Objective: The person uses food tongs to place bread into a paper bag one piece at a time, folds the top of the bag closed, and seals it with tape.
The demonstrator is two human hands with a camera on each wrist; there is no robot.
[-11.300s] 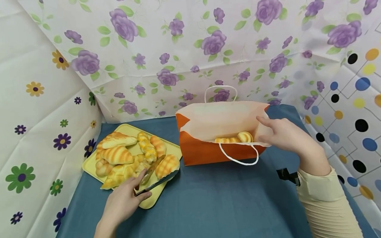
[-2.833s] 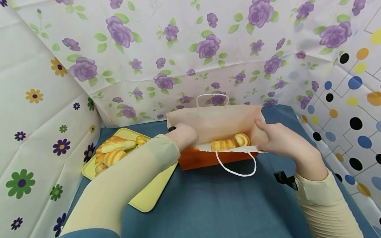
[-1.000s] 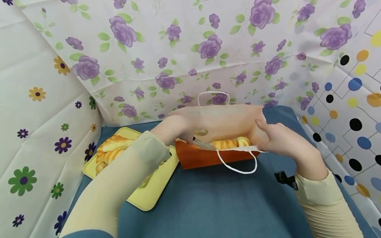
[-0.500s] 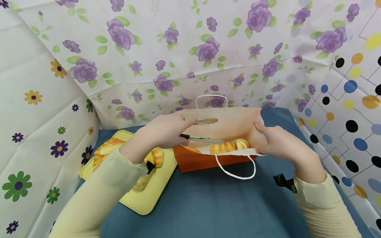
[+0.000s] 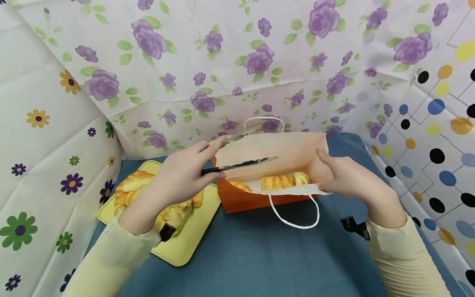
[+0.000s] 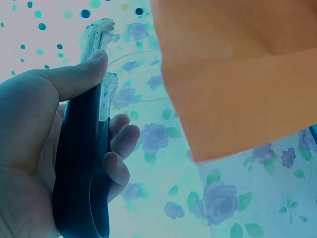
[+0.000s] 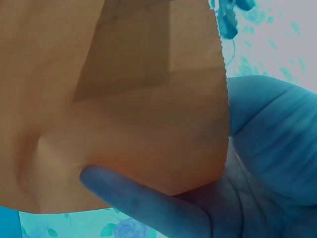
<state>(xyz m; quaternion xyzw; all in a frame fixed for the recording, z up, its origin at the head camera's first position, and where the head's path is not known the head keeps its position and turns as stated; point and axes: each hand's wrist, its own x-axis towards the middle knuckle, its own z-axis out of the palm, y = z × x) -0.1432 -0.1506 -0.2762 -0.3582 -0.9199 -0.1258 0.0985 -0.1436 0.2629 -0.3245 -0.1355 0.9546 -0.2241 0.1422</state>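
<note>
My left hand [image 5: 178, 175] holds a pair of tongs [image 5: 243, 163] by the black handles, above the left side of an orange paper bag [image 5: 256, 205]. The metal arms are spread apart, nothing between them. In the left wrist view, thumb and fingers wrap the tongs [image 6: 79, 148] beside the bag [image 6: 233, 94]. My right hand [image 5: 350, 177] grips the bag's right edge; in the right wrist view, one finger [image 7: 133, 198] lies along the paper [image 7: 148, 134]. Inside the bag are a ridged bread roll [image 5: 277, 182], a round swirled bun [image 5: 302, 178] and a partly hidden bread [image 5: 240, 186].
A yellow tray [image 5: 200, 229] stands left of the bag, piled with several breads [image 5: 177, 216], partly behind my left arm. White twisted handles [image 5: 295, 225] stick out from the bag. Blue cloth [image 5: 274, 260] covers the table; patterned sheets [image 5: 237, 62] hang at the back and sides.
Earlier the tongs reached around a checked round bread on the tray, then down into the bag. Now they have risen out leftward, holding nothing. The right hand keeps its grip on the bag.
</note>
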